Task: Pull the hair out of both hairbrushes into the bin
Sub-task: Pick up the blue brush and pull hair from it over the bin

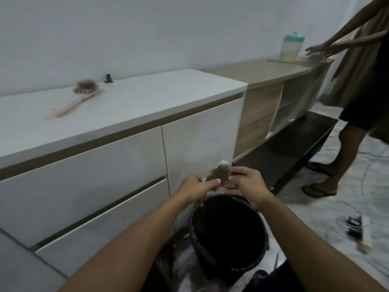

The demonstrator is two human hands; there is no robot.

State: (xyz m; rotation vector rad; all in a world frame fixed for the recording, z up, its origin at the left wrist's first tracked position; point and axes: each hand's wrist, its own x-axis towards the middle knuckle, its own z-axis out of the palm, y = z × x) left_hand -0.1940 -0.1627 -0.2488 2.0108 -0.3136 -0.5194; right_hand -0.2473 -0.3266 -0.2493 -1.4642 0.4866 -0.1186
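Note:
I hold a white hairbrush (222,165) clogged with brown hair (217,175) just above the black bin (228,230) on the floor. My left hand (194,187) grips the brush at its handle end. My right hand (245,184) pinches the hair and bristle side from the right. A second, pink hairbrush (72,102) with a clump of brown hair on its head lies on the white cabinet top (147,102) at the left.
White cabinet drawers (94,186) stand straight ahead. A small black clip (108,78) sits near the wall. Another person (357,91) stands at the right, reaching over a wooden shelf unit with a teal-lidded jar (291,46). Cables and a power strip (355,226) lie on the floor.

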